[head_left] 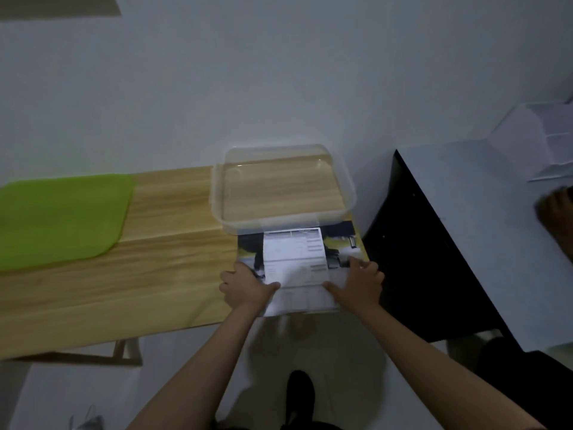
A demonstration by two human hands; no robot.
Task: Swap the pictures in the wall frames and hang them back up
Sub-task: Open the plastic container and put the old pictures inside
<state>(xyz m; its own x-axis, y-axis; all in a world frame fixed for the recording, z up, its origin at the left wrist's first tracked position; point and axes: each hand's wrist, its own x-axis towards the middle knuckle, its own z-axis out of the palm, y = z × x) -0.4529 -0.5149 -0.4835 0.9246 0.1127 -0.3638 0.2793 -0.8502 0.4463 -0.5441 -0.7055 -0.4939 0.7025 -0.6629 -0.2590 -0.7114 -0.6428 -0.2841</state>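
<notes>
A picture (338, 240) with dark and yellowish areas lies on the right end of the wooden table (155, 274), partly under a clear plastic box. On top of it rests a white printed sheet (294, 256) that hangs over the table's front edge. My left hand (245, 285) grips the left side of the stack, thumb on the white sheet. My right hand (359, 283) grips the right side, thumb on the sheet and fingers over the picture. No frame shows clearly; whether glass or a backing lies under the papers I cannot tell.
A clear plastic box (347, 187) stands behind the papers against the white wall. A green lid (59, 218) lies at the table's left. A black cabinet with a white top (465, 218) stands to the right, with a white tray (545, 144) and another person's hand (558, 212).
</notes>
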